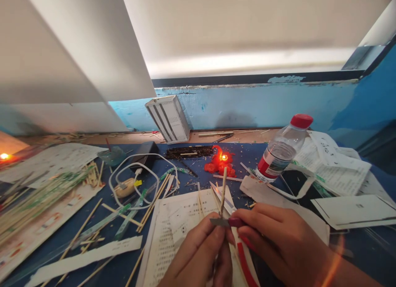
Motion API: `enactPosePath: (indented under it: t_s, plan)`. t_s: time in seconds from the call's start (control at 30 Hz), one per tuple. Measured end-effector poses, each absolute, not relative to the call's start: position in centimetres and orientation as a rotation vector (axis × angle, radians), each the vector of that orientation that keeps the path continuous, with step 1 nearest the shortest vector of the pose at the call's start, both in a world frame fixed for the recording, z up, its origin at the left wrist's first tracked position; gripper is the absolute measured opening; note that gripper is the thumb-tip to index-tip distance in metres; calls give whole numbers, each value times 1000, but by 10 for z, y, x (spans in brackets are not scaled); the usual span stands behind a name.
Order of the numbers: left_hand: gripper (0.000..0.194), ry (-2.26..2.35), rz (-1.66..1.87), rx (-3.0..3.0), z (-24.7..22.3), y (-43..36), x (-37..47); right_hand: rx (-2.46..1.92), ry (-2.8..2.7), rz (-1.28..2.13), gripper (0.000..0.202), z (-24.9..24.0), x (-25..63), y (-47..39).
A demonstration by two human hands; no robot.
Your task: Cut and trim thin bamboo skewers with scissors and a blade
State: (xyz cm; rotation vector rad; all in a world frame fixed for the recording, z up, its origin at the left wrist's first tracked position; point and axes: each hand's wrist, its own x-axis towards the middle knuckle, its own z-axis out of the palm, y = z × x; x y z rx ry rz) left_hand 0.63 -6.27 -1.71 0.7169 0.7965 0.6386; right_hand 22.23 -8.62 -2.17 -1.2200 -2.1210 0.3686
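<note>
In the head view my left hand (pixel 202 248) is closed around a thin wooden stick (pixel 224 188) that points up and away. My right hand (pixel 278 237) grips a small knife (pixel 220 222) with a dark red handle, its flat grey blade lying across the stick just above my left fingers. Beneath both hands lie a printed booklet (pixel 163 233) and a pair of scissors (pixel 246 264) with red handles, partly hidden by my hands. Beyond the stick's tip a small flame (pixel 223 157) burns amid a lump of red wax (pixel 212 167).
A water bottle (pixel 275 155) with a red cap stands right of the flame. A white cable (pixel 156 177), loose sticks and paper strips cover the left side. Dark sticks (pixel 188 151) lie in a pile behind, near a white box (pixel 168 120). Crumpled papers (pixel 334 163) lie at right.
</note>
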Motion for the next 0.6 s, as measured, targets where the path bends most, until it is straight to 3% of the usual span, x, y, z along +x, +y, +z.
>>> enactPosePath:
  t_s: [0.13, 0.2, 0.6]
  plan:
    - [27, 733, 756, 553, -21, -56, 5, -1243, -2132, 342, 25, -17, 227, -84]
    - [33, 705, 801, 549, -21, -52, 5, -1252, -2143, 314, 25, -16, 228, -82]
    - [34, 970, 863, 960, -11, -34, 4, -1250, -2277, 300, 25, -15, 229, -84]
